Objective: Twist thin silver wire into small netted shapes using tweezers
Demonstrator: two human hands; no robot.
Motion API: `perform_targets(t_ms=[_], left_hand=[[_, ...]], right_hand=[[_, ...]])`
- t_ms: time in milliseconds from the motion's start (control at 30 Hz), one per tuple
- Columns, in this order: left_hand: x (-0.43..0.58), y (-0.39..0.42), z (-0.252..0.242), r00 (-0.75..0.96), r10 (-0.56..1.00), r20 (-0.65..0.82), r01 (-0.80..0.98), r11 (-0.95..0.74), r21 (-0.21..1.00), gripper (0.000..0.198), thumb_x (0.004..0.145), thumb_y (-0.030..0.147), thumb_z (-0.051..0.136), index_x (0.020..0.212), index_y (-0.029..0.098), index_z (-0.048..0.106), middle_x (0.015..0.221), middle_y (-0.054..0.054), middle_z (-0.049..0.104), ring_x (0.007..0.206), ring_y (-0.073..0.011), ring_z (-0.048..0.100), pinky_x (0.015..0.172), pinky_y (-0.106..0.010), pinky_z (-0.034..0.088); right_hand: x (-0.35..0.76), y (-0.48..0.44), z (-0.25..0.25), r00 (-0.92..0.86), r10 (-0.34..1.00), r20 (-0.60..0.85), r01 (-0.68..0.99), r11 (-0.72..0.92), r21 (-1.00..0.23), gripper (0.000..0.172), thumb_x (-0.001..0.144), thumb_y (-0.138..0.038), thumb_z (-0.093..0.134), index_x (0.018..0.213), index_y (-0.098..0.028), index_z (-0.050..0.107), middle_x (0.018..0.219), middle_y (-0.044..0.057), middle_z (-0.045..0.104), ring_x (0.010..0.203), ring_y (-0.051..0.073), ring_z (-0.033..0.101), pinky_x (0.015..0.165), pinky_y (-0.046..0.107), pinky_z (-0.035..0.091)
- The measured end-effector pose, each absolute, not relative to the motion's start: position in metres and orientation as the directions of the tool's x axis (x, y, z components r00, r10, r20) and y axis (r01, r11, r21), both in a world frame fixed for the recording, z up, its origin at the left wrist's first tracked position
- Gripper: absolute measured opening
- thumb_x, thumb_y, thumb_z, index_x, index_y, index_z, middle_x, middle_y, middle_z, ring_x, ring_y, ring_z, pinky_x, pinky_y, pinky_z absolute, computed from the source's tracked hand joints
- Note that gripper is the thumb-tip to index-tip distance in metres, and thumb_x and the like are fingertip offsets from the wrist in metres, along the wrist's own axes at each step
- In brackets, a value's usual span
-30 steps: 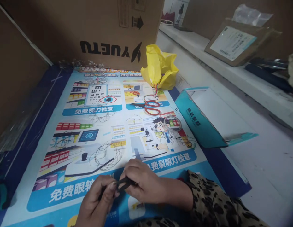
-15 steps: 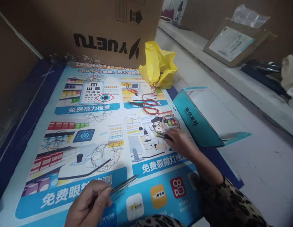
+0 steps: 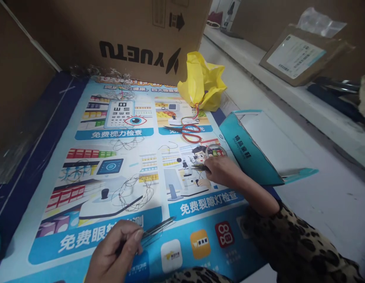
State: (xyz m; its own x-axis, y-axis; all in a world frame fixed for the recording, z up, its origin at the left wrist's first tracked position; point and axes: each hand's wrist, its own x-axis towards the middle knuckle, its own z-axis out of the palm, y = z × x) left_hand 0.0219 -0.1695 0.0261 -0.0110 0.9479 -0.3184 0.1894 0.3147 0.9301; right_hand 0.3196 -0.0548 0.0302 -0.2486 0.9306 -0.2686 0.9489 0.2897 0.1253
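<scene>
My left hand (image 3: 119,251) is closed on tweezers (image 3: 158,227), their dark slim prongs pointing right; thin wire or thread hangs beside them. My right hand (image 3: 222,169) grips a second dark, pointed tool that looks like tweezers (image 3: 200,168), tips facing left, low over the poster. A clear ring-shaped roll (image 3: 215,148) lies just behind that hand. Between the hands and further left rests a loose coil of thin beaded wire (image 3: 133,194). Red-handled scissors (image 3: 190,133) lie beyond, with a short thread (image 3: 168,147) nearer me.
A printed poster (image 3: 67,259) covers the table. The yellow bag (image 3: 201,78) stands at the back, coloured cords at its mouth. At right is an open teal box (image 3: 250,151). A large carton (image 3: 126,35) walls off the back; a package (image 3: 294,55) sits on the ledge.
The view has shifted slightly, so things sit further right. My right hand has moved a little left over the poster, its tool still gripped. My left hand keeps its hold.
</scene>
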Motion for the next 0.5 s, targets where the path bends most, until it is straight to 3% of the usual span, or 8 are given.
perform_targets(t_ms=[200, 400, 500], left_hand=[[0.021, -0.170, 0.025, 0.010, 0.949, -0.316, 0.185, 0.309, 0.933, 0.030, 0.077, 0.048, 0.056, 0.071, 0.019, 0.054, 0.054, 0.004, 0.051, 0.041, -0.0075, 0.038, 0.041, -0.018, 0.033], [0.020, -0.170, 0.023, 0.027, 0.945, -0.327, 0.176, 0.317, 0.932, 0.031, 0.076, 0.048, 0.057, 0.071, 0.018, 0.055, 0.054, 0.003, 0.050, 0.042, -0.0078, 0.036, 0.040, -0.018, 0.032], [0.020, -0.169, 0.023, 0.030, 0.945, -0.326, 0.174, 0.316, 0.933, 0.030, 0.076, 0.047, 0.057, 0.071, 0.018, 0.055, 0.054, 0.003, 0.050, 0.042, -0.0075, 0.036, 0.039, -0.018, 0.032]], right_hand=[[0.323, -0.057, 0.027, -0.181, 0.956, -0.232, 0.974, 0.207, 0.091, 0.019, 0.073, -0.024, 0.049, 0.084, -0.013, 0.060, 0.089, 0.012, 0.065, 0.079, 0.021, 0.058, 0.061, 0.026, 0.035], [0.341, -0.062, 0.039, -0.149, 0.961, -0.235, 0.989, 0.148, -0.021, 0.015, 0.078, -0.026, 0.043, 0.071, -0.018, 0.054, 0.065, -0.001, 0.059, 0.058, 0.011, 0.051, 0.051, 0.021, 0.031], [0.345, -0.063, 0.042, -0.122, 0.968, -0.220, 0.992, 0.121, -0.016, 0.014, 0.077, -0.027, 0.045, 0.070, -0.019, 0.054, 0.063, -0.001, 0.058, 0.055, 0.010, 0.050, 0.049, 0.022, 0.029]])
